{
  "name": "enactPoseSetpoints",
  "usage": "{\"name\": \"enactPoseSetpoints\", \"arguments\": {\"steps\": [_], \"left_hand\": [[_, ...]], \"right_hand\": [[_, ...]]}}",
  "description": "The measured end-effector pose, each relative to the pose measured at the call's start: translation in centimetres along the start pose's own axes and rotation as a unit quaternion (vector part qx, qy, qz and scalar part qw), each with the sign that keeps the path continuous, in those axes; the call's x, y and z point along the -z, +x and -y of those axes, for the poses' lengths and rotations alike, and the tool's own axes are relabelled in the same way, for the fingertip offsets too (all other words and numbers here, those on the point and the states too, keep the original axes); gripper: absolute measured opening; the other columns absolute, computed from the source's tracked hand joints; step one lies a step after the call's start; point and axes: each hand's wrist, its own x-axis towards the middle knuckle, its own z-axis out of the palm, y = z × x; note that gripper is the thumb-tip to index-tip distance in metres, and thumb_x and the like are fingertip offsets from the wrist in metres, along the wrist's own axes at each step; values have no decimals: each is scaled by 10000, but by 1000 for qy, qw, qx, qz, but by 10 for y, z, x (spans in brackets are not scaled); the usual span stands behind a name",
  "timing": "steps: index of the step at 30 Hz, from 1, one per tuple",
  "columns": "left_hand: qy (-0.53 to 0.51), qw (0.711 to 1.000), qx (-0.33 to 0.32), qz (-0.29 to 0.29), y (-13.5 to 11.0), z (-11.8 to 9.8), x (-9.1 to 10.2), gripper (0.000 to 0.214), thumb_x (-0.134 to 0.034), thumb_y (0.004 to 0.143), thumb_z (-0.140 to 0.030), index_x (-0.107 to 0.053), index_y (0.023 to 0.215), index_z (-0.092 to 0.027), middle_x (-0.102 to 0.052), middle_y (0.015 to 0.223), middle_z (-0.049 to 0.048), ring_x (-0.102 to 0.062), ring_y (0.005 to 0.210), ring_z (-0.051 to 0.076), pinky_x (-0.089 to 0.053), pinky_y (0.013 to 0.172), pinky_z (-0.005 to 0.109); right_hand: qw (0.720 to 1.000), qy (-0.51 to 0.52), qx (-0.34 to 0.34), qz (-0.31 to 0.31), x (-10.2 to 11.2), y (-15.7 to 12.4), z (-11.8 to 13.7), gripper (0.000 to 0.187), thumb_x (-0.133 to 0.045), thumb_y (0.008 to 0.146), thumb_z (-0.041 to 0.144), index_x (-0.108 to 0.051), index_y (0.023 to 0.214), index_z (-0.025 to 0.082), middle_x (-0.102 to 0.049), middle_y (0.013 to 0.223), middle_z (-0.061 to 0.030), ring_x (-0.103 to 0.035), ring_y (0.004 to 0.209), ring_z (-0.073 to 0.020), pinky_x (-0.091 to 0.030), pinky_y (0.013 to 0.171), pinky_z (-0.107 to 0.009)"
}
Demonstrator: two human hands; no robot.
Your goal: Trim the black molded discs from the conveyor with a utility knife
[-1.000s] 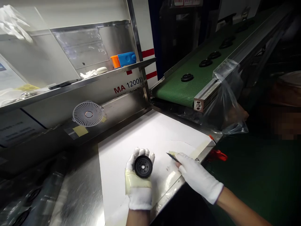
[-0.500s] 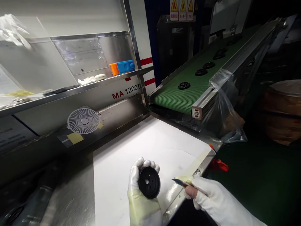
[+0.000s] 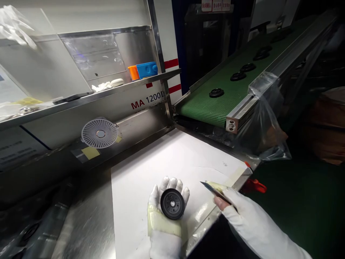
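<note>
My left hand (image 3: 164,219), in a white glove with pale yellow tape, is palm up above the white sheet (image 3: 140,183). On its palm and fingers rests a round black plastic wheel-like part (image 3: 172,204), its rimmed face and centre hole turned towards me. The fingertips show beyond the part's far edge. To the right, my right hand (image 3: 229,201) pinches a slim craft knife (image 3: 215,191), whose pointed blade aims left towards the part without touching it. Its thumb tip is bare; the rest is gloved in white.
A green conveyor belt (image 3: 199,111) carrying several black round parts (image 3: 216,92) slopes down to the table's far right corner. A fan (image 3: 99,133) stands at the left, below a metal shelf (image 3: 129,86). Clear plastic sheeting (image 3: 272,140) hangs beside the belt.
The black part now shows a different, rimmed face, and my left fingers have spread from their curl around it. The knife in my right hand has risen slightly. The view has shifted a little.
</note>
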Motion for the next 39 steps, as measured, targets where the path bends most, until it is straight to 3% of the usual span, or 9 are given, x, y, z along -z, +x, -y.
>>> {"name": "enactPoseSetpoints", "arguments": {"steps": [5,8,11,15,19,23,27,32,39], "left_hand": [[2,999,46,-4,7,-4,9,253,-524,778,-388,-666,806,-181,-657,948,108,-581,987,261,-459,877,461],[-10,1000,28,3,9,-4,10,241,-522,788,-360,-661,841,-170,-649,947,109,-592,942,241,-472,851,432],[-21,999,-15,25,11,-3,9,190,-541,786,-310,-647,766,-154,-630,784,58,-596,780,175,-492,780,357],[-26,997,-75,19,11,-1,10,73,-562,765,-185,-630,770,-158,-586,716,4,-561,703,114,-482,757,284],[-23,995,-90,28,2,1,15,269,-547,744,-137,-620,1000,-179,-628,875,42,-582,883,167,-434,909,350],[-3,996,-17,91,-10,-5,22,394,-501,757,-215,-565,1144,-178,-581,1139,120,-477,1130,281,-373,974,452],[-29,996,9,84,-7,-13,29,308,-485,800,-297,-626,1038,-161,-605,1078,116,-515,1081,268,-397,949,414],[-106,993,-3,44,6,-19,34,100,-544,800,-217,-638,802,-182,-619,812,16,-580,810,137,-451,857,336],[-104,989,-105,28,-1,-22,24,163,-486,808,-145,-617,899,-178,-580,865,32,-562,837,137,-469,840,332]], "right_hand": [[998,33,12,46,5,-1,-3,291,-370,896,406,-531,1102,278,-604,1054,-37,-562,965,-207,-455,846,-315],[994,69,26,83,9,-2,5,287,-364,906,421,-559,1061,278,-617,1015,-26,-565,943,-193,-449,835,-277],[990,86,26,109,6,-5,18,279,-373,902,443,-582,975,273,-633,904,-13,-580,850,-183,-451,767,-257],[980,133,18,149,-17,-14,40,298,-401,874,480,-541,822,223,-618,774,-14,-564,705,-169,-434,648,-251],[965,210,8,156,-53,-18,52,350,-346,885,489,-468,746,192,-567,706,-13,-530,662,-151,-403,606,-245],[979,155,7,129,-65,-9,53,273,-363,895,385,-447,719,195,-553,685,6,-510,647,-140,-370,593,-244],[991,64,43,109,-55,-1,60,194,-399,882,334,-491,761,213,-580,734,7,-527,682,-157,-362,618,-258],[993,15,52,103,-51,-4,67,139,-414,859,322,-516,873,229,-605,819,-10,-562,766,-181,-376,669,-266],[993,-41,44,105,-61,-14,63,148,-384,845,288,-514,814,226,-591,782,-15,-559,714,-174,-374,642,-259]]}}
